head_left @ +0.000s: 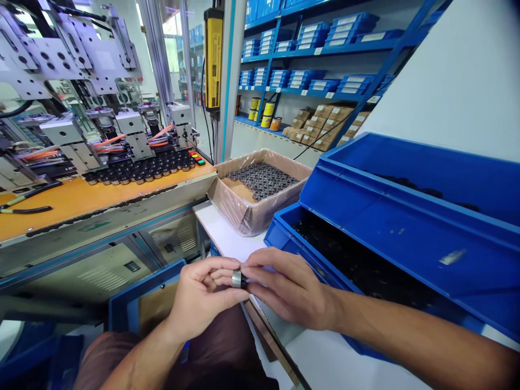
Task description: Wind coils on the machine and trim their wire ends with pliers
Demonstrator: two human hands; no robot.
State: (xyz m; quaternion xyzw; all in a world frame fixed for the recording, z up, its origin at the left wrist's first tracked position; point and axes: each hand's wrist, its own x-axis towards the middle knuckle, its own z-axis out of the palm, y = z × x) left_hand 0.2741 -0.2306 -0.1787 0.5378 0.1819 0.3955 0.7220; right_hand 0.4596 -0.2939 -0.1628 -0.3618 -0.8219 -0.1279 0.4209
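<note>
A small ribbed metal ring (237, 279) with a black part on its right side is held between my two hands, above my lap. My left hand (203, 295) is closed on the ring, with the thumb below and the fingers curled behind it. The fingertips of my right hand (288, 284) pinch the black part from the right. Fingers hide much of the black part, so its exact kind cannot be made out.
A plastic-lined carton (260, 184) of small dark parts stands ahead. Stacked blue bins (365, 216) with black parts rise at right. On the left, an orange machine bench (101, 195) carries rows of round parts (140, 169) and pliers (30, 200). A blue crate (122, 303) sits low left.
</note>
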